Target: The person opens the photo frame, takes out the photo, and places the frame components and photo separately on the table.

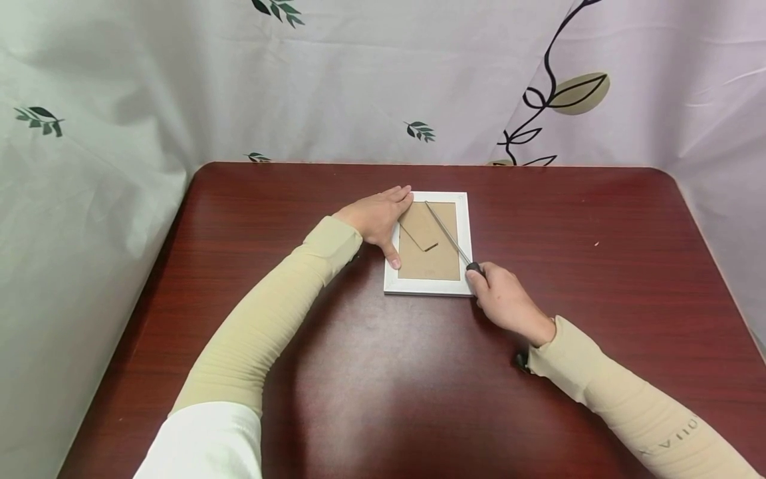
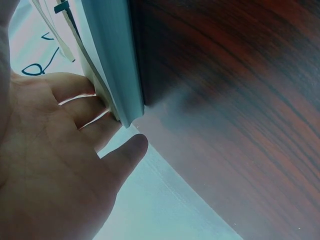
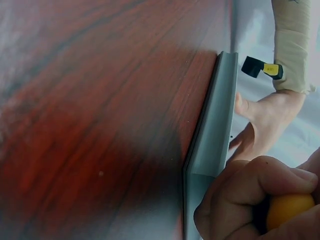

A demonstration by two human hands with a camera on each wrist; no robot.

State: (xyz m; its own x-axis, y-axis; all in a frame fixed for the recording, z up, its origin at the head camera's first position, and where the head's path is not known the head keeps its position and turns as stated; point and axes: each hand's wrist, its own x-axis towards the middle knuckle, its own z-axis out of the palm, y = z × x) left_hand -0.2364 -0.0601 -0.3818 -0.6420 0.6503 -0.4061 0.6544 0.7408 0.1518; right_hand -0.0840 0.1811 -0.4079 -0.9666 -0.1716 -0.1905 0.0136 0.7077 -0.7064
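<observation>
A white picture frame (image 1: pixel 427 287) lies on the table with its brown backing board (image 1: pixel 427 266) facing up. A stand flap (image 1: pixel 415 229) with a small dark piece at its lower end is on the board. My left hand (image 1: pixel 376 216) rests spread over the frame's left side, thumb lower down, fingers toward the upper left corner. My right hand (image 1: pixel 509 301) grips a screwdriver by its handle at the frame's lower right. The screwdriver's metal shaft (image 1: pixel 450 236) slants across the board to near its top edge. In the right wrist view the handle's end (image 3: pixel 291 210) is orange-yellow.
The dark red wooden table (image 1: pixel 383 386) reaches around the frame on all sides. Behind it hangs a pale curtain (image 1: pixel 359 80) with a leaf print. A tiny light speck (image 1: pixel 596 243) lies on the table to the right.
</observation>
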